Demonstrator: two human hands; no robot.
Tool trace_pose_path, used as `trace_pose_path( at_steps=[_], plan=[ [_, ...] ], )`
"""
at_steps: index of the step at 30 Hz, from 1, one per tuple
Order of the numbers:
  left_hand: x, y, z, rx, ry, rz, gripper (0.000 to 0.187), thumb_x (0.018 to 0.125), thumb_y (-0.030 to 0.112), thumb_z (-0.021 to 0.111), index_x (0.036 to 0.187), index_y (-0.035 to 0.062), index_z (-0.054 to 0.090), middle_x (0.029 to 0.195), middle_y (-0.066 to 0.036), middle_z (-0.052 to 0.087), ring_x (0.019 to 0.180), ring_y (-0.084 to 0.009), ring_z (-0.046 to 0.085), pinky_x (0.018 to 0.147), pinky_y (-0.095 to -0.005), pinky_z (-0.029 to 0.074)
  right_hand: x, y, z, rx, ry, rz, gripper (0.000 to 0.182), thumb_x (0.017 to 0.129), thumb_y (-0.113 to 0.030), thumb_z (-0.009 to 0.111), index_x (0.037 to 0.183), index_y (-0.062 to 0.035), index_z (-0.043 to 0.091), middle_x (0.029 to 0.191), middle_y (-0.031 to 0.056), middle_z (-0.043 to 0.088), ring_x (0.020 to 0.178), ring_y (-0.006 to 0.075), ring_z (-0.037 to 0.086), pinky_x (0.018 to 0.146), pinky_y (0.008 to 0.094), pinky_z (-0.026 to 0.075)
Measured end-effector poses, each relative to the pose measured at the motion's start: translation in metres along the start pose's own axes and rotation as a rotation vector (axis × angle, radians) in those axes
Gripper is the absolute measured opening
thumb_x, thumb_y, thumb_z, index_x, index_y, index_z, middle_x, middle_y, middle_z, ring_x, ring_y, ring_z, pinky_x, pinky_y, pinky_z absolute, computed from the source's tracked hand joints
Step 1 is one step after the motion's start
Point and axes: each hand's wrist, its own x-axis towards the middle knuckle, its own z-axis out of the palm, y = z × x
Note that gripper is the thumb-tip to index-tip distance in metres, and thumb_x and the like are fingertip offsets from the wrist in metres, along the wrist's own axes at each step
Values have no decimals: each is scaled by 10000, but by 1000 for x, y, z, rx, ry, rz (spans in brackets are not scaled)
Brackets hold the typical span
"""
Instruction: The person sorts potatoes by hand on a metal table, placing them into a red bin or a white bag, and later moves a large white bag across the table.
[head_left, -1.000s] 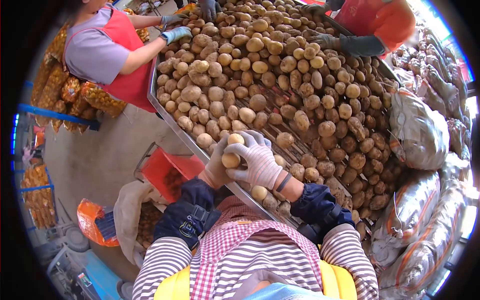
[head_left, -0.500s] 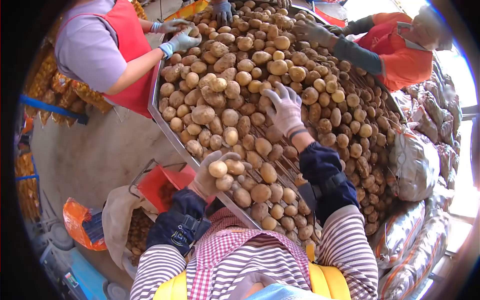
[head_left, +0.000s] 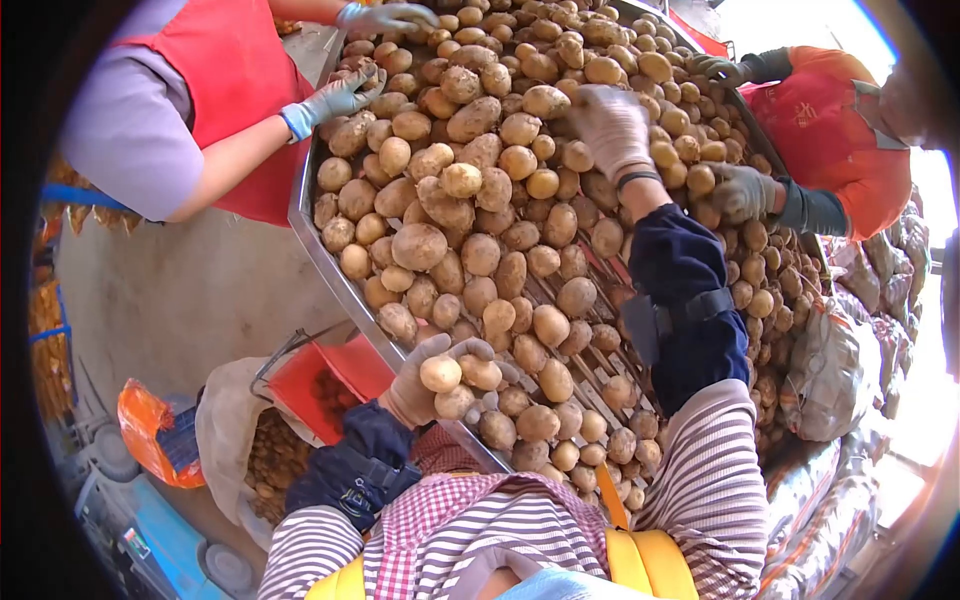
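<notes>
At the near rim of the sorting table, my left hand (head_left: 408,392), in a pale glove, is turned palm up and cupped around a few small potatoes (head_left: 441,374). My gloved right hand (head_left: 612,128) reaches far over the heap, on or just above the potatoes (head_left: 545,103) near its middle. Motion smears its fingers, so I cannot make out whether it grips one. Brown, soil-dusted potatoes of mixed sizes cover most of the slatted table (head_left: 628,352), and bare slats show below my right forearm.
A metal rim (head_left: 328,258) edges the table. Co-workers in red aprons (head_left: 235,100) stand at left and right, their gloved hands at the heap. Left of me are a red chute (head_left: 352,372) and an open sack (head_left: 225,440) of potatoes. Filled sacks (head_left: 832,375) line the right.
My right hand has moved farther forward across the heap. My left hand still cradles its potatoes near the rim. Both co-workers' hands have shifted, and the camera view has moved slightly.
</notes>
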Motion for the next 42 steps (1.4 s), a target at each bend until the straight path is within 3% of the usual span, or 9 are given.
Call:
trace_pose_path(
  at_steps=[2, 10, 17, 24, 28, 30, 31, 36, 42],
  plan=[
    [-1, -1, -1, 29, 9, -3, 660, 1002, 633, 534, 1371, 88, 594, 1413, -316, 528, 992, -405, 668, 753, -478, 616, -27, -32, 13, 72, -93, -187, 294, 936, -344, 674, 1148, -141, 665, 992, 125, 713, 956, 360, 683, 876, 511, 534],
    [3, -1, 2, 29, 46, 4, 635, 1000, 611, 556, 1364, 91, 594, 1413, -302, 530, 1034, -418, 672, 769, -488, 633, -109, -61, -7, -57, -178, -285, 324, 886, -449, 675, 1073, -187, 709, 1028, 85, 682, 1111, 320, 611, 937, 563, 409],
    [5, -3, 5, 116, 65, 11, 704, 1017, 595, 529, 1441, 33, 545, 1496, -247, 506, 1172, -438, 653, 872, -530, 622, -225, -72, -27, 191, -140, -204, 285, 787, -327, 797, 976, -153, 676, 1079, 133, 606, 1028, 383, 599, 768, 476, 569],
    [17, -39, 14, 159, 204, -100, 672, 1027, 537, 540, 1509, 74, 473, 1395, -124, 599, 1207, -246, 647, 1001, -374, 557, -296, -138, -88, 850, -9, -258, 502, 803, -353, 856, 1185, -92, 662, 1293, 167, 612, 1188, 389, 593, 1013, 479, 487],
    [4, -49, 0, 1359, 199, 388, 514, 1031, 462, 566, 1391, 95, 552, 1336, -131, 646, 1223, -246, 638, 1079, -392, 510, -292, -153, -76, 1131, -174, -309, 463, 953, -451, 651, 1262, -107, 628, 1373, 154, 592, 1245, 376, 568, 1128, 505, 351],
    [0, -43, -5, 104, 217, 80, 457, 1015, 437, 598, 1340, 117, 594, 1355, -142, 640, 1227, -254, 639, 1065, -396, 522, -273, -154, -82, 1162, -109, -335, 358, 996, -357, 589, 1244, -105, 644, 1359, 156, 601, 1235, 386, 567, 1096, 509, 375],
    [1, -39, -5, 50, 174, 62, 434, 1001, 430, 620, 1296, 112, 632, 1332, -163, 647, 1217, -302, 641, 1031, -450, 539, -264, -153, -79, 1062, -52, -308, 384, 1075, -293, 438, 1276, -45, 651, 1396, 186, 591, 1283, 387, 549, 1104, 471, 395],
    [-19, -43, 7, -121, -21, 96, 468, 989, 471, 622, 1227, 74, 688, 1451, -196, 564, 1232, -417, 591, 971, -546, 542, -250, -149, -18, 438, -172, -211, 335, 897, -213, 719, 1230, -222, 683, 1213, 126, 638, 1121, 395, 573, 925, 516, 495],
    [-79, -65, 11, -126, -190, 300, 490, 953, 545, 633, 1185, 117, 688, 1229, -118, 586, 1179, -350, 547, 1059, -496, 440, -265, -185, -44, 847, 141, -203, 273, 857, -15, 746, 1116, -47, 665, 1100, 169, 651, 1027, 371, 631, 889, 447, 525]
  ],
)
